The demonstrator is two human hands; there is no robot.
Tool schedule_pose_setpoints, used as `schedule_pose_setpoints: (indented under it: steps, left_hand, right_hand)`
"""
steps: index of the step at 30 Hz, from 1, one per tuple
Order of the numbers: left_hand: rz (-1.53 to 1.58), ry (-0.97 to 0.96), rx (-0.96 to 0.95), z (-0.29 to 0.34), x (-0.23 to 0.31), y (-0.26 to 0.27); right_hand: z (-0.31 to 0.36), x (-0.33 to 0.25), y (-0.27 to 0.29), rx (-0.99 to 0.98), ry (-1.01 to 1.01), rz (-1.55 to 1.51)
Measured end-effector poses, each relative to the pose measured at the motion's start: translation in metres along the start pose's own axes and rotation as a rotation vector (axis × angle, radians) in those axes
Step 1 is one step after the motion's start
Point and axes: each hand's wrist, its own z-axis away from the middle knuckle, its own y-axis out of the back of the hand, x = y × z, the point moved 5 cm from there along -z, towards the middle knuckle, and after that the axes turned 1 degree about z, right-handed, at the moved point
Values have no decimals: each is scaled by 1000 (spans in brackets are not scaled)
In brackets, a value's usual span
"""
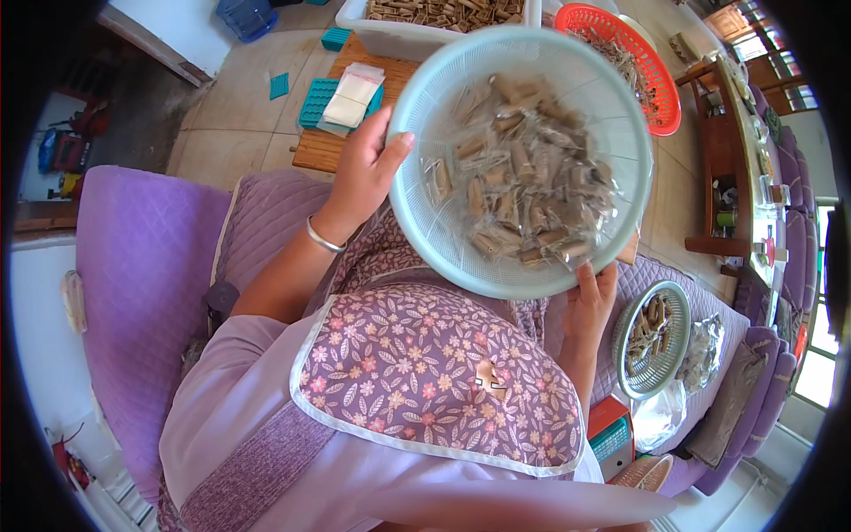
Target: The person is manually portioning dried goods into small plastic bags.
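Observation:
A round, pale blue-green plastic sieve basket (425, 213) is held up in front of me, tilted so its inside shows. In it lie many small brown tube-shaped pieces (523, 164), wrapped in clear plastic bags. My left hand (370, 164) grips the rim at the left side, thumb over the edge. At the lower right, my right hand (592, 297) holds the rim, with its fingers partly hidden by the basket.
Behind the basket stand a white tub (355, 19) of brown pieces and a red basket (669, 93). Teal trays (315, 102) and a stack of clear bags (355, 93) lie on a wooden table (315, 152). A smaller green basket (625, 332) sits on the purple sofa to the right.

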Motion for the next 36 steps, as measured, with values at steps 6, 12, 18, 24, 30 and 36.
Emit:
schedule_pose_setpoints:
  steps: [6,12,18,24,30,36]
  left_hand:
    - [-13,25,15,1,-13,-2]
    - [160,202,10,1,-36,-8]
    - [-55,269,75,1,-48,10]
    - [368,452,389,53,-36,31]
    - [443,654,-28,127,-42,-6]
    - [439,583,-229,123,-21,-2]
  right_hand:
    - [-5,-6,-4,43,26,124]
    - [5,15,2,33,-86,52]
    - [-3,-11,6,130,82,440]
    - [0,-84,-21,278,634,673]
    - [-16,-89,-133,-414,679,928]
    - [-63,-44,-200,-680,784,1262]
